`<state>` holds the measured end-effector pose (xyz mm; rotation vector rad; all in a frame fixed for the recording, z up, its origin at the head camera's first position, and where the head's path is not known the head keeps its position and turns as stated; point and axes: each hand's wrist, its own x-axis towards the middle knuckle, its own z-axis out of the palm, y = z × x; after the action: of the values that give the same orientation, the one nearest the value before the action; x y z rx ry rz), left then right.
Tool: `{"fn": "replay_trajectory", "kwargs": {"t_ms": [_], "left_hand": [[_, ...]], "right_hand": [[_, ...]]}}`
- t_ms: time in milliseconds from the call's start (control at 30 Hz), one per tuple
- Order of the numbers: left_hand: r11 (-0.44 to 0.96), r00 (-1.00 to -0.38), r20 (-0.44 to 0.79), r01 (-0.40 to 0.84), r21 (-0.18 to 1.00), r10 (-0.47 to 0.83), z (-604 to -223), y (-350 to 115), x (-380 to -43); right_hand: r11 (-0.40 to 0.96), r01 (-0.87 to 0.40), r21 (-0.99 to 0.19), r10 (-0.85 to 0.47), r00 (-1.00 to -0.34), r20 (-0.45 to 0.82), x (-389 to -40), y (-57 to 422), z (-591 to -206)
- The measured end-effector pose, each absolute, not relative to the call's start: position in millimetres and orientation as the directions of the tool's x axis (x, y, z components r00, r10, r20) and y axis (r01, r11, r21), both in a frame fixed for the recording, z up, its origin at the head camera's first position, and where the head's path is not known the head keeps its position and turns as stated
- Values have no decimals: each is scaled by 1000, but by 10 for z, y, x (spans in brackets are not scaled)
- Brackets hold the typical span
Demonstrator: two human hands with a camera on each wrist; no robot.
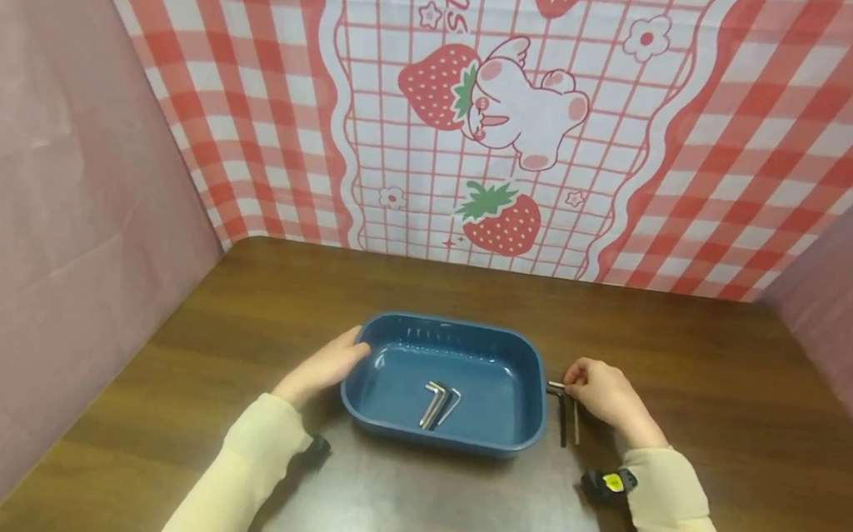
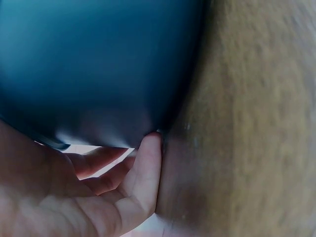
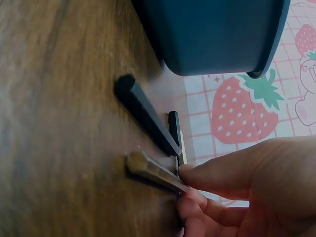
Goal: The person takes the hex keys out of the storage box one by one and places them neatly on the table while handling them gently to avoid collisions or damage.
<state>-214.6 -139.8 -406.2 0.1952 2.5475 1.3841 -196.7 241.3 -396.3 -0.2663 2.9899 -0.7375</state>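
A blue rectangular tray point(image 1: 488, 388) stands on the table, with several silver hex keys point(image 1: 430, 408) lying near its front middle. My left hand point(image 1: 324, 365) grips the tray's left end, thumb over the rim and the other fingers along the outer wall point(image 2: 113, 108). Just right of the tray, my right hand point(image 1: 608, 391) pinches a silver hex key point(image 3: 153, 170) near its bend between thumb and fingers. A black hex key point(image 3: 145, 113) lies beside it on the wood, between that key and the tray; its short arm points away in the right wrist view.
The brown wooden table point(image 1: 289, 289) runs back to a red-and-white strawberry cloth point(image 1: 505, 222). Pink cloth point(image 1: 87, 189) hangs on the left side, with more on the right. A dark wrist camera point(image 1: 608, 482) sits under each sleeve cuff.
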Motion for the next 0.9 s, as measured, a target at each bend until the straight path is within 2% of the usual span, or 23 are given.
{"fn": "replay_trajectory", "kwargs": {"t_ms": [200, 567, 767, 900], "left_hand": [[544, -963, -150, -4, 839, 225, -4054, -1401, -2120], [535, -959, -158, -7, 845, 237, -4077, -1403, -2137], [538, -960, -151, 0, 843, 236, -4061, -1402, -2136], [539, -962, -150, -5, 842, 226, -4055, -1390, -2144]], "right_hand": [[865, -161, -475, -178, -984, 7, -1978, 2420, -3975], [855, -232, -463, -108, -954, 278, -1999, 2158, -3646], [823, -333, -461, -174, -919, 353, -1963, 1802, -3497], [812, -388, -436, -268, -912, 311, -1940, 1555, -3489]]}}
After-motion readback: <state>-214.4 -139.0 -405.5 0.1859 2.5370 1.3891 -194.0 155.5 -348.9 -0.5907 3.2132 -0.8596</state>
